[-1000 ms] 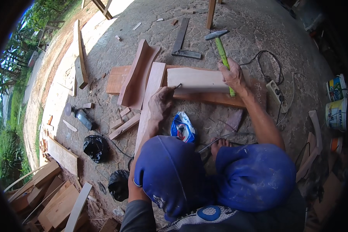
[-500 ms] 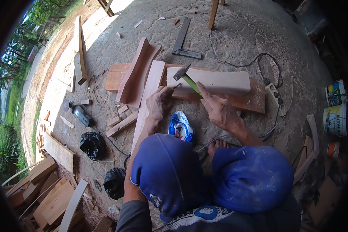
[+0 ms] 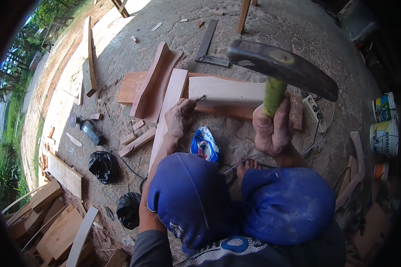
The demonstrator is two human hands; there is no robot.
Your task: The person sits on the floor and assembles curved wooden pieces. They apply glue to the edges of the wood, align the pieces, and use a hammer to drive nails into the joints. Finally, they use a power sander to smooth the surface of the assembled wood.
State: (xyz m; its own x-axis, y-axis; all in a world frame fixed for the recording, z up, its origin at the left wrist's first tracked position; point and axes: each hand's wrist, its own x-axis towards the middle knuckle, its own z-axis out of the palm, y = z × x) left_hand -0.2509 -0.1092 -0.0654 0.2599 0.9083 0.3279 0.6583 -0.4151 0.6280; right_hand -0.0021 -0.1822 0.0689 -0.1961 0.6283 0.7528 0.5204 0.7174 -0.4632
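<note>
My right hand is wrapped round the green handle of a hammer, raised high so that its dark head looms large in front of the boards. My left hand is closed, its thumb side holding a thin dark nail that slants up against the near left part of a pale shaped wood piece. That same hand rests over a long pale board crossing the piece's left end. A reddish plank lies beneath them.
Left of the boards leans a curved wood piece. A square lies beyond; an angle grinder and a black plastic bag are at left. Between my arms stands a blue-and-white packet. A power strip with cables lies right.
My right hand has lifted the hammer up and to the right, away from the nail and nearer the camera. My left hand stays at the nail.
</note>
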